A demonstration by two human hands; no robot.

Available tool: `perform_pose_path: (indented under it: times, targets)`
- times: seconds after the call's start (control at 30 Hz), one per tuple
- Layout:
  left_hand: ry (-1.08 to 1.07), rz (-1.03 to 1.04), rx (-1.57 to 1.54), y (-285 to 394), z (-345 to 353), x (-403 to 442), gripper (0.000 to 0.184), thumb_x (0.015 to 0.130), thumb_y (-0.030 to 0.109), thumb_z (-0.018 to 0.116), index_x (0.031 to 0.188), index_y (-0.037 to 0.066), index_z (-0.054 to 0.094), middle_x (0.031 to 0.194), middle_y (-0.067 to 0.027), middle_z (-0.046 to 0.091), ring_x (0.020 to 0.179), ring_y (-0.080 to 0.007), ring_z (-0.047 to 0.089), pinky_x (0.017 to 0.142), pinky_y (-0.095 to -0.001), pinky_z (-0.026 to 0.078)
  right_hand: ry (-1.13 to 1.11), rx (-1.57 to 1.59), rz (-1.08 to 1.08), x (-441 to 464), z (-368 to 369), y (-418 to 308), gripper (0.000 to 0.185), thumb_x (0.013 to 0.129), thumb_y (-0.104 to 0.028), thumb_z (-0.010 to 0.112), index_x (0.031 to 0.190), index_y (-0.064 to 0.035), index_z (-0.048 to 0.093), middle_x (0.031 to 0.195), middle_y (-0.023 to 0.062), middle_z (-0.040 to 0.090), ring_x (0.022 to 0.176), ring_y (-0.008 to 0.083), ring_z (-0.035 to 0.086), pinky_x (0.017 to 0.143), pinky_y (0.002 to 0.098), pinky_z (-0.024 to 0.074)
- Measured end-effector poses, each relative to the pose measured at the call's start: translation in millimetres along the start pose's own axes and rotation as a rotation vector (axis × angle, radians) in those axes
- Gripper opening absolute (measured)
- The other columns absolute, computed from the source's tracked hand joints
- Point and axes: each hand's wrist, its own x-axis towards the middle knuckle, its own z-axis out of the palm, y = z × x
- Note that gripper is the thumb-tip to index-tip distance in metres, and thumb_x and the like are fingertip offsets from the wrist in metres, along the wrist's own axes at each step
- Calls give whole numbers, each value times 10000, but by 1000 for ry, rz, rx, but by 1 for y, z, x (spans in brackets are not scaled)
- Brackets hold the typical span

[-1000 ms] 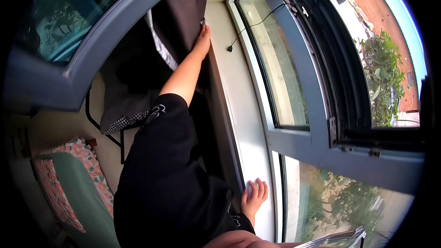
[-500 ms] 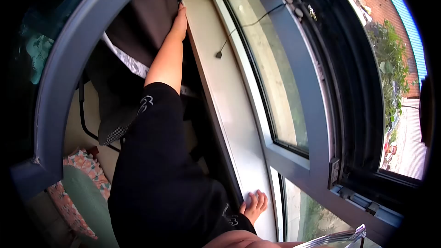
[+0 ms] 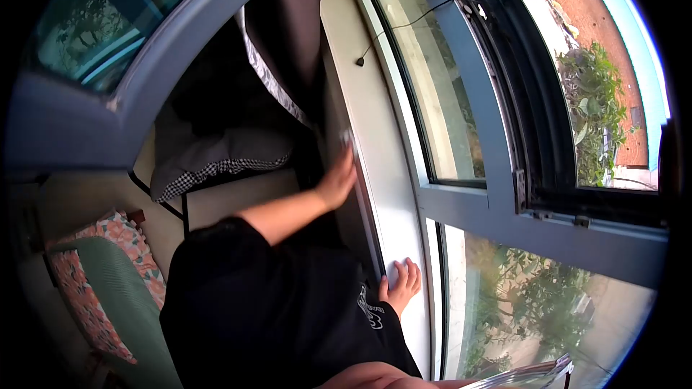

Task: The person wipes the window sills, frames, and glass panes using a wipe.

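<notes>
My right hand (image 3: 404, 285) lies spread on the windowsill (image 3: 382, 166), probably for support, while my left hand (image 3: 339, 179), beside its edge, has a grip I cannot tell.

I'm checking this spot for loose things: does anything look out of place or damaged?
One thing: the small tip of a dark cord shows over the pale sill, and the cord strays across the window pane. It looks odd because that tip appears connected to nothing. No spill or clear damage shows.
</notes>
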Motion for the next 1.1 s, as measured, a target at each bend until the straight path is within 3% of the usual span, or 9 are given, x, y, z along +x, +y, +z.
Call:
perform_pose_path:
  times: [0.23,0.37,0.47,0.57,0.67,0.8,0.93,1.0,1.1]
  targets:
    - [366,-3,-332,-67,-76,173,688,984,455,254,1443,-14,47,1523,-152,74,1407,-249,74,1132,-324,88,53,19,-34,0,1,2,430,724,-189,629,1147,-135,574,1300,99,474,1239,321,371,1009,445,257]
    - [382,4,-178,-36,-32,118,660,984,378,277,1431,-41,32,1512,-213,40,1410,-300,16,1137,-349,62,77,48,-41,-3,1,5,397,733,-188,612,1126,-133,596,1291,91,492,1231,311,389,1009,433,263]
    - [163,16,-101,15,25,12,684,980,349,293,1426,-34,-57,1510,-220,-6,1404,-334,20,1137,-378,58,110,124,-71,-4,3,10,363,740,-185,594,1099,-132,615,1280,89,505,1228,309,397,1010,432,262]
    - [-154,87,19,53,80,-102,753,964,359,328,1394,-105,-80,1469,-318,-2,1387,-408,22,1126,-437,82,100,162,-113,-5,1,14,336,751,-183,589,1082,-136,620,1260,79,519,1228,309,398,1012,438,258]
    - [-297,121,-8,64,102,-140,765,966,395,301,1392,-97,-102,1465,-325,-25,1385,-413,-5,1124,-444,77,132,303,-186,-11,3,23,289,754,-83,586,1037,-118,634,1232,83,537,1210,315,418,1015,426,288]
    - [-10,-7,33,37,76,-61,724,982,397,247,1401,-39,-153,1500,-241,-64,1398,-353,-25,1135,-403,60,208,389,-248,-50,-22,35,260,757,-20,573,993,-98,648,1196,87,559,1193,325,433,1001,422,329]
    - [119,-146,-521,30,31,9,775,953,548,207,1435,-28,17,1515,-198,29,1407,-289,29,1137,-345,61,291,334,-168,-130,-43,77,222,782,6,530,942,-78,659,1136,103,590,1161,328,461,979,421,360]
    - [252,-86,-275,14,57,6,750,965,508,245,1433,-33,19,1515,-200,24,1407,-298,28,1137,-356,59,328,319,-37,-175,-49,105,216,791,-2,520,949,-62,653,1129,107,593,1158,322,465,976,419,360]
    - [175,-71,-65,60,116,-76,721,976,384,331,1425,-36,-44,1510,-220,-6,1404,-330,7,1137,-385,54,422,255,144,-238,-52,149,213,809,-17,504,967,-42,644,1128,118,596,1140,316,481,975,410,361]
